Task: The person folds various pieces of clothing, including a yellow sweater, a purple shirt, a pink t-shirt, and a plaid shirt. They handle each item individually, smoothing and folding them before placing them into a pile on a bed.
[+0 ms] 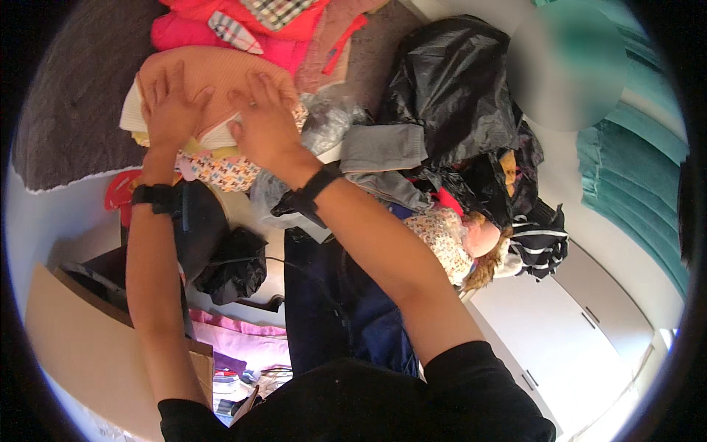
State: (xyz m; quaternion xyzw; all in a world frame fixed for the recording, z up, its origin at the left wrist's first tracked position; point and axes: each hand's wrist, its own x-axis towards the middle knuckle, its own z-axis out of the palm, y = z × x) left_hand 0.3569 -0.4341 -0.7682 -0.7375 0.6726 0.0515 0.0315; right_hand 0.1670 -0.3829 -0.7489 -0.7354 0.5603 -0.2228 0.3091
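Note:
A folded peach ribbed knit garment (221,70) with a cream edge lies on top of a small stack of clothes. My left hand (174,110) rests on its left part, fingers spread. On the right part lies my right hand (269,129), its fingers apart and slightly bent. Neither hand grips anything. Under the knit a patterned cloth (224,171) with small orange and dark figures shows, along with a bit of yellow fabric. Just beyond the knit are bright pink-red clothes (283,44) with checked cloth.
Right of my hands sit clear plastic (331,121), folded grey fabric (381,147) and a large black plastic bag (453,88). A striped black bag (541,243) lies farther right, near white drawers (545,331). Teal curtains (633,184) hang at the right. A cardboard box (201,368) stands lower left.

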